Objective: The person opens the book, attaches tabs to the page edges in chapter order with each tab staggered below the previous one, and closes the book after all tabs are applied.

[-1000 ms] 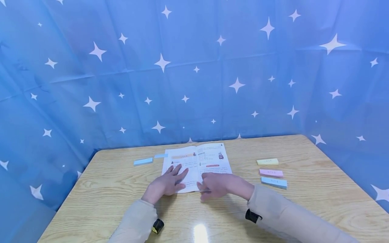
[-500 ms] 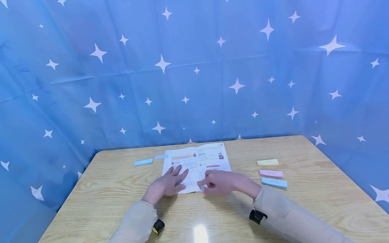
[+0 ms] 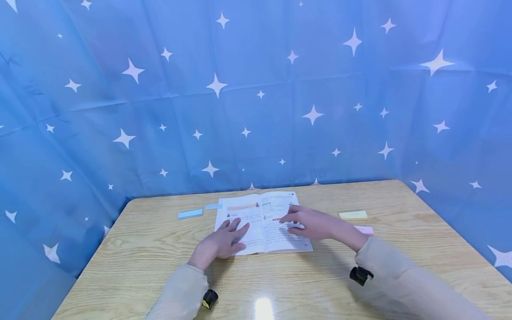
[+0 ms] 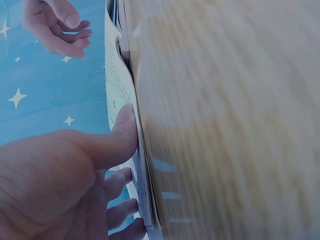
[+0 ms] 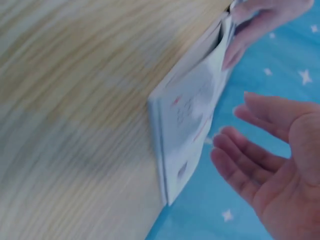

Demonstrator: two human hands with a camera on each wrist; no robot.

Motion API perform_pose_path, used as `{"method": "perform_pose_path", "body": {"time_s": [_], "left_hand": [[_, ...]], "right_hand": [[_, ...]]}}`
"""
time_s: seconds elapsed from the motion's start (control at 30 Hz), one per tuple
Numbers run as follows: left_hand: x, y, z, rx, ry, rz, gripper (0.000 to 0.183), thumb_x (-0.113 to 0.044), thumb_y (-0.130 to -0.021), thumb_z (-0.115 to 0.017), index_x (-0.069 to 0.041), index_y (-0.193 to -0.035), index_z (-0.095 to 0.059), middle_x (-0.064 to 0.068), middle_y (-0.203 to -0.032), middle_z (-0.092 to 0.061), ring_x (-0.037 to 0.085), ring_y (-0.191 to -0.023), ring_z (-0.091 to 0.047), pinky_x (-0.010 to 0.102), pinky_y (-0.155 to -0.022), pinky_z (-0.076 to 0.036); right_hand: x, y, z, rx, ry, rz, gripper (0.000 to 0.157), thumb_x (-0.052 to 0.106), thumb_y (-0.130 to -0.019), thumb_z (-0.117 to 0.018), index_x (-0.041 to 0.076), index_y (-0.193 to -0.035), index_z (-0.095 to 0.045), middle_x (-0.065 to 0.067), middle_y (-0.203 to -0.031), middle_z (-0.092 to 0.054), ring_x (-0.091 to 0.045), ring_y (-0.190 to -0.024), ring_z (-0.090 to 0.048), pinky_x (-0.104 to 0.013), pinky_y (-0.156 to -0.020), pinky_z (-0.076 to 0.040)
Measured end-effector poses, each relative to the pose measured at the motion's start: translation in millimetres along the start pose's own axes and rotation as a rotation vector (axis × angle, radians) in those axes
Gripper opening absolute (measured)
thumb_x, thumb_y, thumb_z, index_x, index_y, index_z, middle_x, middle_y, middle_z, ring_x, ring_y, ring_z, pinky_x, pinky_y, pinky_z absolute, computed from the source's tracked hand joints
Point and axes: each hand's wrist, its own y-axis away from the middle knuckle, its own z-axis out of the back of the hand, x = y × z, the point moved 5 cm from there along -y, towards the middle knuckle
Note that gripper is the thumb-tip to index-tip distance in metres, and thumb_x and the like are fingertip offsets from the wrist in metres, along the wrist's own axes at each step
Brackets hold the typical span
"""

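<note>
An open book [image 3: 280, 240] with printed pages lies near the far side of the wooden table. My left hand [image 3: 219, 243] rests spread on its left page, and in the left wrist view the thumb [image 4: 125, 127] presses on the page near the lower edge. Above the right page is my right hand [image 3: 314, 224], holding nothing. From the right wrist camera, that hand [image 5: 280, 160] shows loosely bent fingers, apart from the book [image 5: 187, 120].
A blue paper pad [image 3: 190, 214] and a light blue strip [image 3: 213, 206] lie left of the book; the strip meets its edge. At right are a yellow pad [image 3: 353, 215] and a pink pad [image 3: 365, 230], partly behind my arm. A starry curtain [image 3: 256, 111] hangs behind the table.
My right hand has moved up and right from the book's lower middle, over the right page, and its fingers have loosened. The right sleeve now covers the right blue pad. My left hand stays put.
</note>
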Motion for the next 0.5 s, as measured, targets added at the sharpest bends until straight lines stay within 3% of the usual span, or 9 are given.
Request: {"method": "perform_pose_path", "body": {"time_s": [0.23,0.5], "left_hand": [[-2.0,2.4,2.1,-0.005,-0.001,-0.008,0.060,-0.031,-0.106,-0.053,-0.013,-0.159,-0.032,0.019,-0.165,-0.019,0.044,-0.151,-0.014,0.055,-0.117,-0.026],[-2.6,2.8,2.8,0.001,-0.001,0.004,0.061,-0.032,-0.106,-0.053,-0.014,-0.160,-0.031,0.018,-0.166,-0.018,0.044,-0.151,-0.013,0.056,-0.117,-0.026]], "right_hand": [[-27,25,18.1,-0.074,-0.016,-0.076,0.029,0.009,-0.098,-0.066,0.001,-0.126,-0.067,-0.014,-0.119,-0.062,-0.024,-0.096,-0.062,-0.034,-0.076,-0.054],[-61,54,34.8,-0.146,0.033,-0.174,0.022,0.006,-0.095,-0.070,-0.001,-0.116,-0.066,-0.013,-0.110,-0.064,-0.032,-0.101,-0.063,-0.041,-0.083,-0.055]]}}
